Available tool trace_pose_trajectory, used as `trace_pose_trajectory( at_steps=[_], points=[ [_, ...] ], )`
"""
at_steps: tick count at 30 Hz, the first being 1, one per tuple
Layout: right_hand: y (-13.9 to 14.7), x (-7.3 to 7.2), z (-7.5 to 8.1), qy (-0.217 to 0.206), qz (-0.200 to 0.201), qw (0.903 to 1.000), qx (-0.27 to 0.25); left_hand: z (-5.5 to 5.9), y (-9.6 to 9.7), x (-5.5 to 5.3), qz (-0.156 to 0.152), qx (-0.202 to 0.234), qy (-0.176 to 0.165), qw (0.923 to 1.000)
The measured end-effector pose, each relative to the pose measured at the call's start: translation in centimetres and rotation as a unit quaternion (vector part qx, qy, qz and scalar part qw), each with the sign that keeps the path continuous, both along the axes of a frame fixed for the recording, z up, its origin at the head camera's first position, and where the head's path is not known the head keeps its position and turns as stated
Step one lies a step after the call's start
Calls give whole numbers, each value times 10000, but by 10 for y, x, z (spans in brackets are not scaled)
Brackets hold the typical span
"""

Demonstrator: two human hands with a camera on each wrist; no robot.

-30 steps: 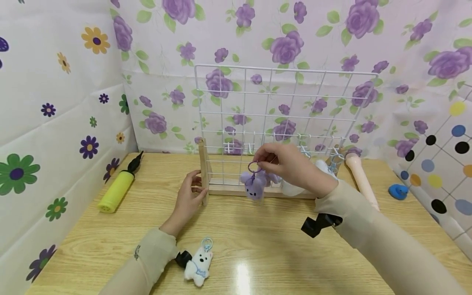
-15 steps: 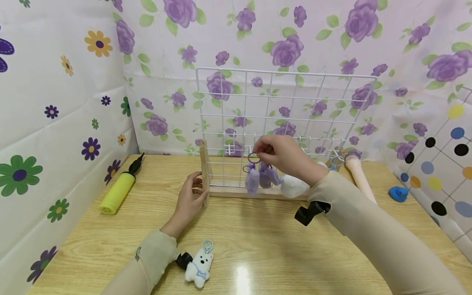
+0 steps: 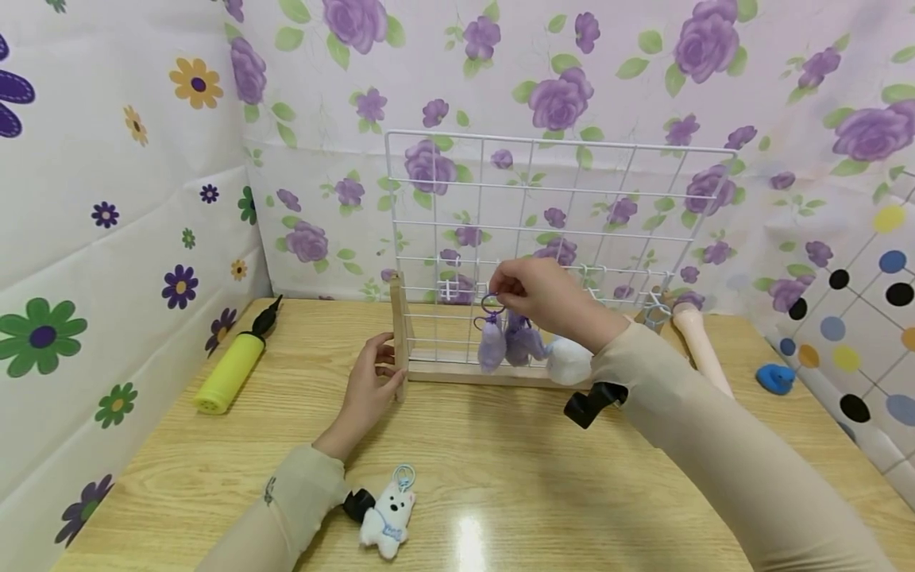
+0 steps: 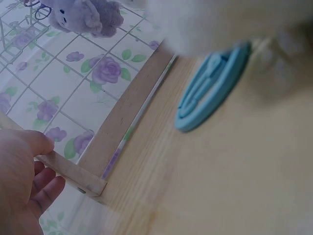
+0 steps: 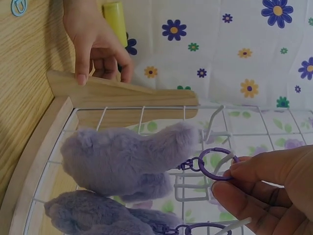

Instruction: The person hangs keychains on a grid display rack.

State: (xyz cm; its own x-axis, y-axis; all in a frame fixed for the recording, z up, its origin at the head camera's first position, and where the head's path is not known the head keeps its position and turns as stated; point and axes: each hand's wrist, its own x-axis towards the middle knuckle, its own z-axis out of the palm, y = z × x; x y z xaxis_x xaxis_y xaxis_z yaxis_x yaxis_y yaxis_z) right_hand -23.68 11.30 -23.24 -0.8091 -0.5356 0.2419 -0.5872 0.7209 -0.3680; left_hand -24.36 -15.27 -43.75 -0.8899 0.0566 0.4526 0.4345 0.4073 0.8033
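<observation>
My right hand (image 3: 546,294) pinches the purple key ring (image 5: 211,171) of a lilac plush keychain (image 5: 122,156) between thumb and index finger. In the right wrist view a white hook's tip shows within that ring. The plush hangs before the white wire grid rack (image 3: 529,187). Beside it hangs a second lilac plush keychain (image 5: 93,215), its ring by another hook. My left hand (image 3: 368,377) grips the wooden end post (image 3: 399,334) of the rack, thumb and fingers on opposite sides.
A white bear keychain (image 3: 388,516) lies on the table near the left forearm. A white plush (image 3: 569,361) hangs at the rack's right. Around stand a yellow-green hand pump (image 3: 230,373), a pale pink stick (image 3: 700,345) and a blue toy duck (image 3: 775,378).
The right hand has lifted the lilac plush slightly and brought it back to the grid, and the plush has turned its face away. My left hand stays on the post.
</observation>
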Motion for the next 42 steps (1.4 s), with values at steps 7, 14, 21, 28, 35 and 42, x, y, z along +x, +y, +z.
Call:
trace_pose_trajectory(
  at_steps=[7,14,21,28,35,42],
  points=[
    [-2,-3,-3,1,28,10000,31,1,1,1,-41,20,-62,10000],
    [-4,-3,-3,-10,-7,9997,243,3,2,2,-75,19,-89,9999],
    [-5,-3,-3,148,-6,9994,324,3,2,1,-62,16,-45,10000],
    [-5,-3,-3,221,45,9995,232,2,1,2,3,-4,-21,10000],
    [-2,4,1,256,-22,9989,-399,2,1,3,59,-87,27,9999],
    [-2,22,7,299,-74,9942,-1032,2,0,2,12,-92,-108,9999]
  ],
)
